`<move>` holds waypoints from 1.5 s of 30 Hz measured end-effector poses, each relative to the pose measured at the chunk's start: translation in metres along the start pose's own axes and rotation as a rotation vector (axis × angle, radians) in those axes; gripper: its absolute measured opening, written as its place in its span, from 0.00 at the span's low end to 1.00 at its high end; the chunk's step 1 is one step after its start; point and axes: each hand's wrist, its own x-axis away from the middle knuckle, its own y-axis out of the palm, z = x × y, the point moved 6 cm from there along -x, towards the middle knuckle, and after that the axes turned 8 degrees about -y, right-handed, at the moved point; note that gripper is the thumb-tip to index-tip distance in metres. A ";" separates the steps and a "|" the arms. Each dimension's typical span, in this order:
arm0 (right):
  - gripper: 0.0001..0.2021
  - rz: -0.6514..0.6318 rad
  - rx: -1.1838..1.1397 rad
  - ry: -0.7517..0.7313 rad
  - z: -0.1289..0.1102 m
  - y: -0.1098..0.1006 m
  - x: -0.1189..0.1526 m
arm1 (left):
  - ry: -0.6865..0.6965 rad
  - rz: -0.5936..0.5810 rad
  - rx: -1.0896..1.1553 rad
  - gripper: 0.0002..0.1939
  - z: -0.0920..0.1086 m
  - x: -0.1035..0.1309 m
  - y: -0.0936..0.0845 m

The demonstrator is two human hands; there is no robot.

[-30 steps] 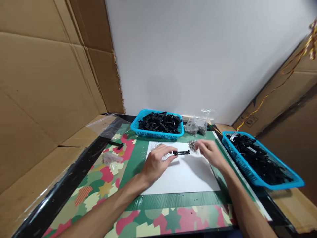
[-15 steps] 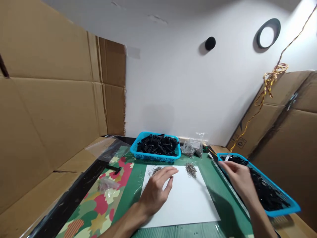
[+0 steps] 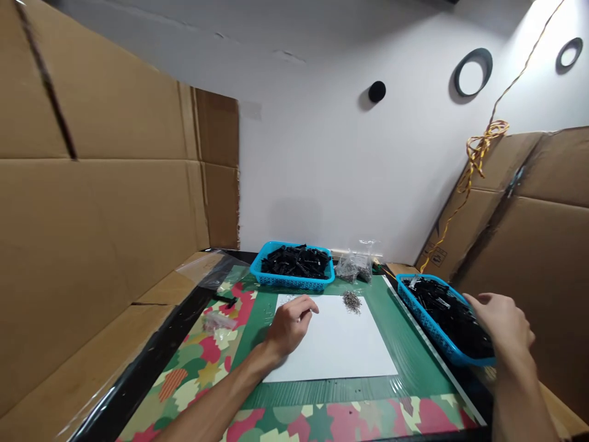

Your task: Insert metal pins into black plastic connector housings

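My left hand (image 3: 291,325) hovers at the left part of a white paper sheet (image 3: 343,350), its fingers curled and the thumb a little apart from them. Nothing shows between its fingertips. Beyond it, a small pile of tiny metal pieces (image 3: 288,298) is mostly hidden by the hand. A second pile of small metal pieces (image 3: 352,301) lies at the sheet's far right. My right hand (image 3: 504,319) is over the near right side of a blue basket (image 3: 430,320) holding black parts (image 3: 453,313). Its fingers are bent but apart, and I see nothing held.
Another blue basket (image 3: 294,282) of black parts stands at the back, beside clear bags (image 3: 355,267) of small metal pieces. A black part (image 3: 225,300) and a small plastic bag (image 3: 218,321) lie left. Cardboard walls (image 3: 138,215) flank the table; yellow cord (image 3: 483,144) hangs right.
My right hand has moved right and nearer to me along the right basket. My left hand's fingers have curled closer to its thumb. The view has shifted, showing more of the table's front.
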 end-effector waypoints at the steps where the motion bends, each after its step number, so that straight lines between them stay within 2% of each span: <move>1: 0.25 0.021 -0.026 0.005 -0.012 -0.002 0.004 | -0.019 0.020 -0.014 0.16 -0.002 0.000 -0.002; 3: 0.26 0.038 -0.203 -0.134 -0.054 0.001 0.016 | -0.060 0.058 -0.042 0.16 -0.005 -0.001 -0.006; 4: 0.27 -0.004 -0.340 -0.247 -0.083 0.007 0.024 | -0.081 0.075 -0.054 0.16 -0.006 -0.001 -0.008; 5: 0.28 -0.100 -0.479 -0.373 -0.114 0.018 0.034 | -0.101 0.091 -0.064 0.16 -0.008 -0.001 -0.010; 7: 0.30 -0.384 -0.629 -0.655 -0.180 0.048 0.061 | -0.132 0.118 -0.083 0.16 -0.010 0.000 -0.014; 9: 0.25 -0.495 -0.643 -0.740 -0.229 0.076 0.081 | -0.147 0.135 -0.100 0.16 -0.012 0.001 -0.018; 11: 0.18 -0.566 -0.618 -0.772 -0.265 0.104 0.096 | -0.151 0.146 -0.118 0.16 -0.013 0.002 -0.023; 13: 0.11 -0.604 -0.571 -0.774 -0.290 0.127 0.105 | -0.150 0.157 -0.132 0.16 -0.014 0.003 -0.029; 15: 0.09 -0.625 -0.519 -0.765 -0.304 0.145 0.108 | -0.152 0.167 -0.137 0.16 -0.015 0.003 -0.034; 18: 0.14 -0.642 -0.451 -0.746 -0.311 0.160 0.105 | -0.174 0.181 -0.117 0.16 -0.019 0.001 -0.039; 21: 0.14 -0.659 -0.433 -0.753 -0.313 0.164 0.099 | -0.214 0.184 -0.068 0.15 -0.025 0.000 -0.040; 24: 0.12 -0.643 -0.486 -0.785 -0.311 0.154 0.098 | -0.271 0.165 0.001 0.12 -0.029 -0.002 -0.038; 27: 0.17 -0.611 -0.581 -0.854 -0.302 0.133 0.108 | -0.344 0.123 0.105 0.10 -0.032 -0.005 -0.036; 30: 0.21 -0.676 -0.665 -0.991 -0.284 0.118 0.129 | -0.445 -0.006 0.257 0.19 -0.037 -0.010 -0.027; 33: 0.23 -0.763 -0.728 -1.099 -0.261 0.115 0.146 | -0.542 -0.221 0.409 0.30 -0.037 -0.010 -0.010; 36: 0.26 -0.788 -0.799 -1.060 -0.241 0.122 0.149 | -0.582 -0.412 0.506 0.32 -0.031 -0.006 0.007; 38: 0.26 -0.790 -0.846 -1.026 -0.235 0.126 0.148 | -0.583 -0.473 0.538 0.30 -0.026 -0.003 0.017; 42: 0.26 -0.818 -0.911 -0.950 -0.234 0.128 0.143 | -0.563 -0.454 0.529 0.28 -0.019 -0.002 0.025; 45: 0.27 -0.745 -0.854 -0.804 -0.225 0.131 0.118 | -0.539 -0.411 0.480 0.27 -0.018 -0.005 0.022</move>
